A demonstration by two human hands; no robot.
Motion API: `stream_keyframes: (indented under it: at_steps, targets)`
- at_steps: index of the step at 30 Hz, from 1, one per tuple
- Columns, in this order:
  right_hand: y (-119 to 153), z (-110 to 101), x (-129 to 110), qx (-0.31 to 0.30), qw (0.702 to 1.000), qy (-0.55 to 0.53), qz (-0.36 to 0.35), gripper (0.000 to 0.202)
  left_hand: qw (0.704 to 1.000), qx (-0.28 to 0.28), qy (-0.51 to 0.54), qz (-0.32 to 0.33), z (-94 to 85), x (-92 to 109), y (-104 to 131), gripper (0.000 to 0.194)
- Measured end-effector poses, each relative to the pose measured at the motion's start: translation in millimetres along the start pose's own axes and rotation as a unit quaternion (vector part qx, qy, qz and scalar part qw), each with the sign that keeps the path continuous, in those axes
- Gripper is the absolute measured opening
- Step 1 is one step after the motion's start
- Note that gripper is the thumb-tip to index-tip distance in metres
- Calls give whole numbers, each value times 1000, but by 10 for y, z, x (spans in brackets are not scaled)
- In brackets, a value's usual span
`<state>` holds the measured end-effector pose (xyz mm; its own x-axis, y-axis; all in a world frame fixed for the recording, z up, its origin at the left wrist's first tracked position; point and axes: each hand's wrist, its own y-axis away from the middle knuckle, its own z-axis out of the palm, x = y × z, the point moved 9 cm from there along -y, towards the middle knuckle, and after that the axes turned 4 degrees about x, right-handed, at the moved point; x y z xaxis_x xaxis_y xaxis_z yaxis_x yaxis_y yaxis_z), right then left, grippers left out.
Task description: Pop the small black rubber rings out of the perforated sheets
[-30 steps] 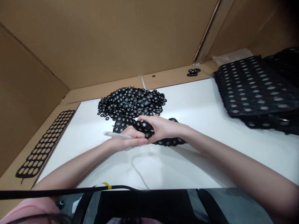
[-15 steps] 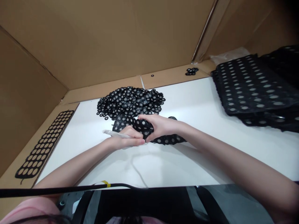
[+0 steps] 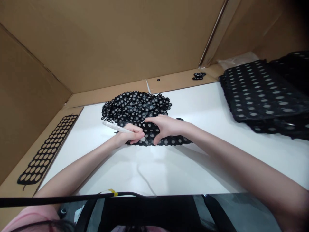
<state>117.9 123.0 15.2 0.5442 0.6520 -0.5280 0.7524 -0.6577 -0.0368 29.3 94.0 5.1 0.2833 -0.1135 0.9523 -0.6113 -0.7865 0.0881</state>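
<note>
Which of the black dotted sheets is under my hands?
The middle sheet, in front of the pile of black rings, beneath your left hand and right hand; the left strip and the right stack lie away from them.

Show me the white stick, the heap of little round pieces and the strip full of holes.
White stick (image 3: 116,126): head view, middle of its shaft.
Heap of little round pieces (image 3: 135,105): head view, its middle.
Strip full of holes (image 3: 49,148): head view, about halfway along.

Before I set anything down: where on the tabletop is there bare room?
Bare tabletop: between pile and stack; between strip and left forearm; between sheet and near edge, save a faint line. Crowded: the middle, where left hand, gripping a tool, and right hand are at the sheet, beside the pile.
</note>
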Motion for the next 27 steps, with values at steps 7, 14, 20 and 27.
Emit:
stream_keyframes:
  at_steps: [7,14,20,27]
  targets:
    - [-50,-171,56,138,989,48,17,21,990,101,-29,97,-321,50,-100,63]
    - [-51,-61,69,200,979,41,19,4,967,125,-192,109,-307,44,-129,56]
    - [-29,-36,136,226,974,13,23,6,961,104,-222,127,-244,106,-135,50]
    - [-38,-17,136,223,974,8,23,10,946,101,-274,138,-185,137,-127,47]
